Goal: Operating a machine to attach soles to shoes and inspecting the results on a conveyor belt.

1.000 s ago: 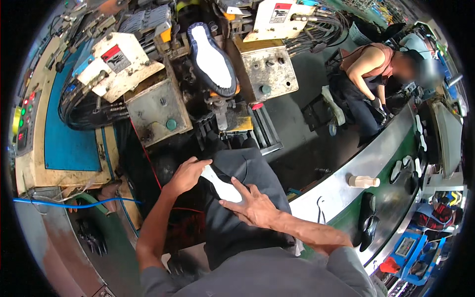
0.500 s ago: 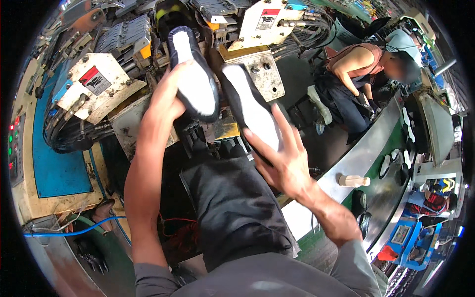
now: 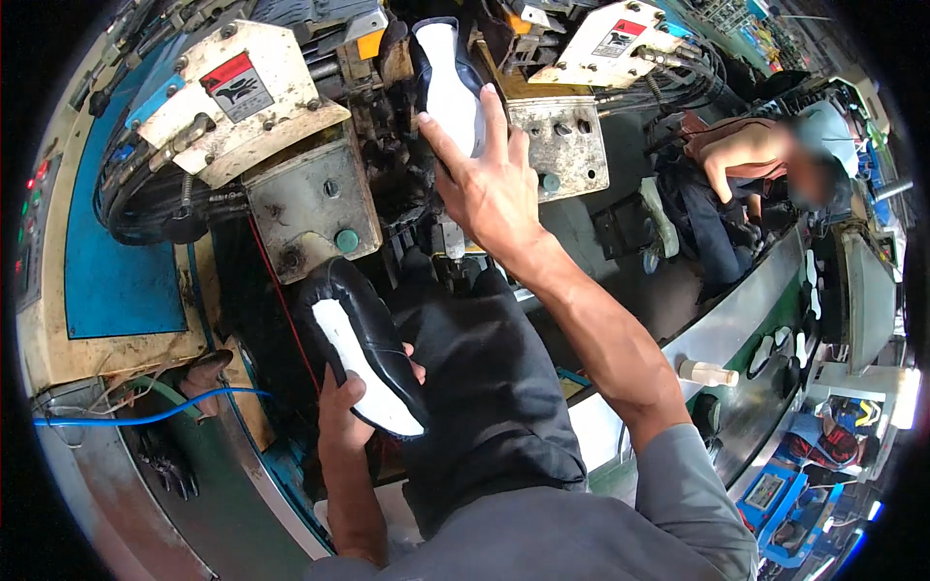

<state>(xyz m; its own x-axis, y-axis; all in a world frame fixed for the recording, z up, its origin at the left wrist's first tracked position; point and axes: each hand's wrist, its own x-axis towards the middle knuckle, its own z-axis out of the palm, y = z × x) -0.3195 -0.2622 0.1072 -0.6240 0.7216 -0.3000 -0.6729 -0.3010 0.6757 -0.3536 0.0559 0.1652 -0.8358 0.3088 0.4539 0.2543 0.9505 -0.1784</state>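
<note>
Low on the left, beside my thigh, my left hand [image 3: 341, 414] is closed around a black shoe upper [image 3: 380, 324] whose white sole side is turned up. The thumb presses on that white face and fingertips show at the far edge. Ahead, my right hand [image 3: 496, 194] grips a second black shoe upper [image 3: 451, 82], also white side up, with fingers reaching along both sides. This second shoe lies between the two halves of a machine [image 3: 308, 189]. My palm hides its near end, and whether it rests on a support I cannot tell.
Machine side plates with warning labels and a green button [image 3: 347, 240] flank the shoe. Hoses hang at both sides. On the right runs a conveyor [image 3: 746, 320] carrying a pale bottle [image 3: 707, 373] and shoe parts. A seated person [image 3: 736, 184] works beyond. A blue hose [image 3: 145, 421] crosses the left.
My left hand has drawn its shoe back from the machine, down beside my lap. My right hand has carried the other shoe forward between the machine's halves. The view has shifted a little.
</note>
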